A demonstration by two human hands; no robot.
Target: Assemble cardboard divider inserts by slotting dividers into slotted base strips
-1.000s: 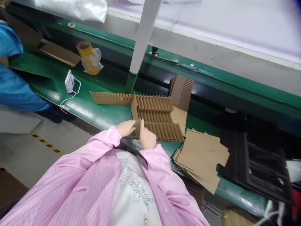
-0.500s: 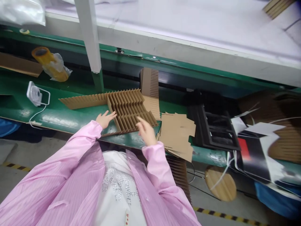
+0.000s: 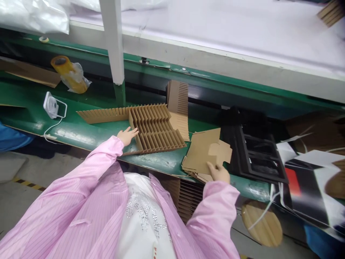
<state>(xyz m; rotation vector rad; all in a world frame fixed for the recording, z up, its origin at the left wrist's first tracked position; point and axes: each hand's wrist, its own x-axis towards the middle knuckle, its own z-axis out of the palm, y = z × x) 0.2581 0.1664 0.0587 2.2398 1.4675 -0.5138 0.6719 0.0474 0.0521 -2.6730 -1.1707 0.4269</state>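
Note:
My left hand (image 3: 128, 135) lies flat with fingers spread on the near left corner of a slotted cardboard divider grid (image 3: 156, 129) on the green bench (image 3: 81, 133). My right hand (image 3: 219, 173) rests on the near edge of a stack of flat cardboard sheets (image 3: 205, 154), its fingers pinching the top sheet, which lifts slightly. A long slotted cardboard strip (image 3: 102, 115) sticks out from the grid to the left.
More slotted strips (image 3: 178, 97) lean behind the grid. Black trays (image 3: 256, 154) sit right of the sheets. A small white fan (image 3: 51, 105), yellow tape rolls in plastic (image 3: 68, 73) and a white post (image 3: 114, 39) stand to the left. A wooden stool (image 3: 260, 223) is below.
My right hand left the divider grid and moved right onto the cardboard stack, lifting the top sheet. The left hand stayed on the grid's corner.

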